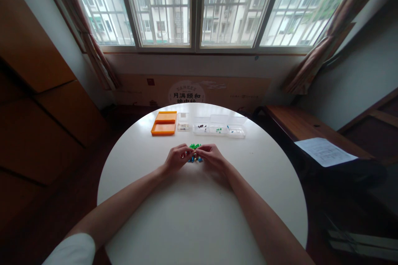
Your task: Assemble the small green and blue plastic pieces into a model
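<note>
Pinching with left hand (179,157) and right hand (212,155) nearly fingertip to fingertip, probably for fine control; cannot tell whether grasping anything. Poised over small bright-green plastic-looking pieces (195,146) and blue pieces (200,159), heaped toward the far edge of the round white tabletop (186,215). Along that edge, open orange plastic case (164,127) and clear plastic boxes (214,133), perhaps for reach.

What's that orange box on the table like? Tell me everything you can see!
The orange box looks like shiny plastic. It lies open and flat, with two shallow, four-sided parts, one behind the other, and a raised ridge between them. It sits near the far edge of the white table, on the left of the clear boxes. Neither the left hand nor the right hand touches it. Any hinge is too small to make out.
</note>
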`<action>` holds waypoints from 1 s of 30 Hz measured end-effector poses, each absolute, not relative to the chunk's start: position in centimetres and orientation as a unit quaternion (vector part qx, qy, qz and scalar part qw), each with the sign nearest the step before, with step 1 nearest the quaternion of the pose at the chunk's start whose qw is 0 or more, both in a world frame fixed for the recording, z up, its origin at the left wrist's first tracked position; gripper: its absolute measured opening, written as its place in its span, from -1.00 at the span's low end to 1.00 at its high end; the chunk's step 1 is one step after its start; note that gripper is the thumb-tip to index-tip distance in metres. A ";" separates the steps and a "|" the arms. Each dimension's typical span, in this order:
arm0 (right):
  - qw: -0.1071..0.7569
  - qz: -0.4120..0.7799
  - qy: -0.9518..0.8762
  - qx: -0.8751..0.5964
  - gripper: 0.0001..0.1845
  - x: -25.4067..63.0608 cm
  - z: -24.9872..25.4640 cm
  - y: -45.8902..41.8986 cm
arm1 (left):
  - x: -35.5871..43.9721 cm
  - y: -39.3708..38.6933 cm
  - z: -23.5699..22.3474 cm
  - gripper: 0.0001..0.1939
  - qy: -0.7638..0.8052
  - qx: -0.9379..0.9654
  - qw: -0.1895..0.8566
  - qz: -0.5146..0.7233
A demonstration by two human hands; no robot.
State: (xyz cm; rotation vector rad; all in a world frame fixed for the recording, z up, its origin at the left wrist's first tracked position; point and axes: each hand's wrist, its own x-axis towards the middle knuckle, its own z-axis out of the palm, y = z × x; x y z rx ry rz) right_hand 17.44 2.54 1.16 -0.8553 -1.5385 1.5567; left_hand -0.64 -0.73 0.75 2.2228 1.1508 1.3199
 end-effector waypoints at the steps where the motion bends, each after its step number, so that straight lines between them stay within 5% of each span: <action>1: 0.387 0.611 -0.604 -0.337 -0.63 17.4 1.2 2.5 | -0.6 -0.7 0.8 -0.83 0.401 0.776 0.154 0.462; 30: 0.387 0.606 -0.610 -0.333 -0.64 17.5 1.2 2.6 | -0.6 -0.8 1.0 -0.82 0.402 0.778 0.157 0.457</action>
